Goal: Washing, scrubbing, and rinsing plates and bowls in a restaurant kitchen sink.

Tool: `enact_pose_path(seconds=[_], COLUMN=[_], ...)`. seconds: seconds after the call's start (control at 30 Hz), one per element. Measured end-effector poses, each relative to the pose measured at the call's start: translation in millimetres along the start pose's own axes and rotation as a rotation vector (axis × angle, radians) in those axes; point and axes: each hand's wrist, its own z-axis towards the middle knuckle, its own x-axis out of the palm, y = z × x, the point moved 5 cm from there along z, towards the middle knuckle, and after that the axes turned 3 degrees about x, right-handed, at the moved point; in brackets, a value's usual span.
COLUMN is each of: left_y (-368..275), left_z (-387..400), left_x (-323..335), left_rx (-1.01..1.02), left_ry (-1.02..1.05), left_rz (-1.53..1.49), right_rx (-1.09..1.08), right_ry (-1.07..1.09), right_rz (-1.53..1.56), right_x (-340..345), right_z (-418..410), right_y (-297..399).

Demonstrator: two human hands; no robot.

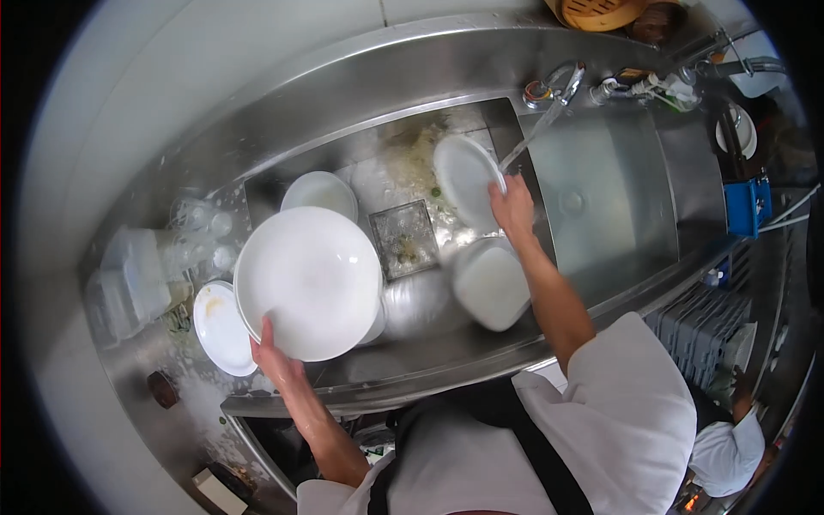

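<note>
My left hand (278, 357) grips the near rim of a large round white plate (309, 283), tilted up over the left part of the sink basin (412, 302). In my right hand (514, 203) is the edge of a white oval dish (467, 170), held on its side at the basin's right. Water runs from the chrome faucet (570, 87) down beside that dish. A squarish white dish (494, 286) lies in the basin below my right hand. Another round dish (322, 193) is partly hidden behind the large plate. A square drain strainer (404, 239) with food scraps sits between them.
A second basin (605, 187) on the right holds cloudy water. On the left counter are stacked clear containers (135, 277), glasses (206, 219) and a soiled plate (222, 328). A bamboo steamer (592, 13) is at the back. Another person (727, 450) is at lower right, beside grey crates (698, 328).
</note>
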Motion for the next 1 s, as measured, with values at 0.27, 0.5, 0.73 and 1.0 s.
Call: enact_pose_path(seconds=[0.27,0.5,0.73,1.0], left_y=[25,17,32,40], left_z=[5,-18,-14,-5], left_x=[-35,-48,-36,-49], left_rx=[-0.074,-0.073,-0.112,-0.177], left_ry=[0.015,0.01,0.079,0.079], left_rz=[-0.041,0.012,0.021,-0.004], right_rx=[0.421,0.517,0.531,0.26], right_ry=[-0.18,-0.228,0.201,0.254], right_rz=[0.286,0.341,0.35,0.399], right_x=[64,137,160,132], right_z=[-14,9,69,43], right_y=[-61,-80,-162,-79])
